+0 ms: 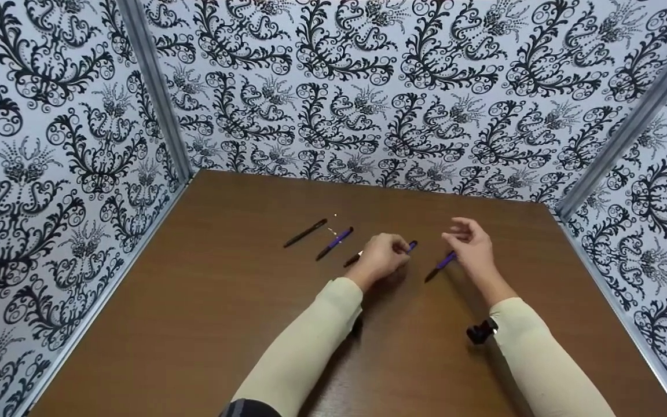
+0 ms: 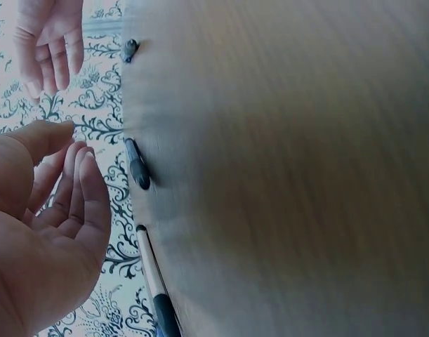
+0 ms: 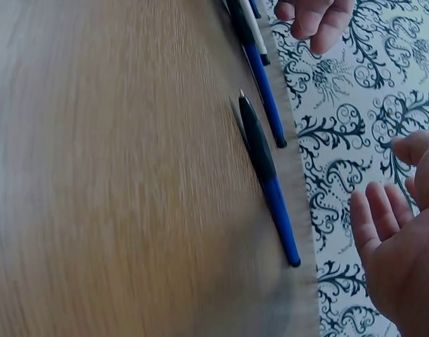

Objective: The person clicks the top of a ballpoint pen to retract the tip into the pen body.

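Observation:
Several pens lie slanted in a row on the brown table. My left hand (image 1: 381,258) hovers over the middle of the row, its thumb and fingers bent toward each other with nothing between them. It partly covers a white pen (image 2: 151,267) and a blue pen (image 1: 413,246) with a dark grip. My right hand (image 1: 473,249) is raised above the back end of the rightmost blue pen (image 3: 274,189), fingers relaxed and holding nothing. To the left of my left hand lie a purple-blue pen (image 1: 335,243) and a black pen (image 1: 305,233).
The wooden table (image 1: 206,301) meets a patterned back wall (image 1: 345,116) and side walls with grey metal corner strips (image 1: 160,92). A small black device (image 1: 481,331) is on the right wrist. Small bright reflections show near the black pen.

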A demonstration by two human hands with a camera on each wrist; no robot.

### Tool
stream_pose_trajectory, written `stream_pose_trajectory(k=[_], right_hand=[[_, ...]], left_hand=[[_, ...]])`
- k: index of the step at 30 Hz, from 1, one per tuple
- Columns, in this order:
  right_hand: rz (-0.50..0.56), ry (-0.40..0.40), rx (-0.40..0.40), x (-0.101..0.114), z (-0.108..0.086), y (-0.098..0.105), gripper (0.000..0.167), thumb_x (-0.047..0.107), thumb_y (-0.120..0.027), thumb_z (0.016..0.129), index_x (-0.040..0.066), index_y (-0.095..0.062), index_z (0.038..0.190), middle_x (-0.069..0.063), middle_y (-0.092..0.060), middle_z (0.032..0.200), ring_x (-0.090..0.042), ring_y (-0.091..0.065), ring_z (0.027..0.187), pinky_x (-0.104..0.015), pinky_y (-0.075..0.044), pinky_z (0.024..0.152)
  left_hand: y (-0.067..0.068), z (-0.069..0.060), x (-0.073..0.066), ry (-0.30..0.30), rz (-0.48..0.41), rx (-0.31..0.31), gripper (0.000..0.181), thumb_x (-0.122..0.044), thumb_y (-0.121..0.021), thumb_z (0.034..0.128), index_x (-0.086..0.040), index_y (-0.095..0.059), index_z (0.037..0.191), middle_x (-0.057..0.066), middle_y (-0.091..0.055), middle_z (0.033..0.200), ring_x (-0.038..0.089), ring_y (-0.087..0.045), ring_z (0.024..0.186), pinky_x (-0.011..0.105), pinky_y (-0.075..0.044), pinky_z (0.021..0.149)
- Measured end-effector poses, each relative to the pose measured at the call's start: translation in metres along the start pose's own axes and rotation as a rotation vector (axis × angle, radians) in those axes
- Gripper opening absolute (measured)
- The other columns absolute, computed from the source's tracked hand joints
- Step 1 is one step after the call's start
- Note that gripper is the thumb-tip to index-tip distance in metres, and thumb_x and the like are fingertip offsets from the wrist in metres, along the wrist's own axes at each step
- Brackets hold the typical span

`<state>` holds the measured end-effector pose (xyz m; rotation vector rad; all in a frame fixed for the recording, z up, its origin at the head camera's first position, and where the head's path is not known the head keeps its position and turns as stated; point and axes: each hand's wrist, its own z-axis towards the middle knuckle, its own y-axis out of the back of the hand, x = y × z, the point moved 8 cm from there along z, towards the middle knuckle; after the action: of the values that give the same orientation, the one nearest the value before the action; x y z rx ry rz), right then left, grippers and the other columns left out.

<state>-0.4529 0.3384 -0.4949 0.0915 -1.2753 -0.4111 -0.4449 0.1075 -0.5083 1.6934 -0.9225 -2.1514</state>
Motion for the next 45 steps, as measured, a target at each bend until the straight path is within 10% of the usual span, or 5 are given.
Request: stream_pose_trajectory(k=[21, 32, 39, 45], right_hand=[[-0.014, -0.295, -0.101, -0.037, -0.020, 0.030, 0.056, 0.005, -0.081, 0.101, -0.008, -0.057, 0.150, -0.028, -0.062, 0.139, -0.016, -0.062, 0.105, -0.019, -0.054, 0.075], [-0.036, -0.341, -0.082, -0.043, -0.027, 0.018, 0.063, 0.007, -0.082, 0.100, -0.007, -0.055, 0.155, -0.029, -0.062, 0.141, -0.028, -0.061, 0.118, -0.015, -0.053, 0.077], [-0.040, -0.347, -0.082, -0.042, -0.026, 0.016, 0.065, 0.007, -0.082, 0.100, -0.007, -0.054, 0.157, -0.026, -0.059, 0.138, -0.019, -0.067, 0.101, -0.018, -0.057, 0.074], [-0.097, -0.361, -0.074, -0.041, -0.024, 0.012, 0.065, 0.007, -0.083, 0.100, -0.006, -0.055, 0.156, -0.027, -0.060, 0.138, -0.023, -0.068, 0.103, -0.019, -0.057, 0.074]], left_hand=[[-0.042, 0.005, -0.021, -0.023, 0.002, 0.068, 0.009, -0.015, -0.085, 0.0999, -0.014, -0.082, 0.108, -0.009, -0.075, 0.097, 0.004, -0.067, 0.089, 0.022, -0.056, 0.081], [-0.053, 0.010, -0.020, -0.021, 0.014, 0.027, 0.015, -0.013, -0.090, 0.0937, -0.010, -0.083, 0.107, -0.004, -0.078, 0.097, 0.010, -0.071, 0.090, 0.024, -0.058, 0.083], [-0.079, 0.035, 0.006, 0.000, 0.091, -0.016, 0.021, -0.025, -0.095, 0.0898, -0.017, -0.085, 0.107, -0.005, -0.079, 0.102, 0.014, -0.072, 0.095, 0.030, -0.059, 0.085], [-0.069, 0.021, -0.013, 0.052, 0.070, 0.038, 0.023, -0.023, -0.094, 0.0912, -0.013, -0.085, 0.109, -0.004, -0.079, 0.103, 0.015, -0.072, 0.095, 0.033, -0.060, 0.086]])
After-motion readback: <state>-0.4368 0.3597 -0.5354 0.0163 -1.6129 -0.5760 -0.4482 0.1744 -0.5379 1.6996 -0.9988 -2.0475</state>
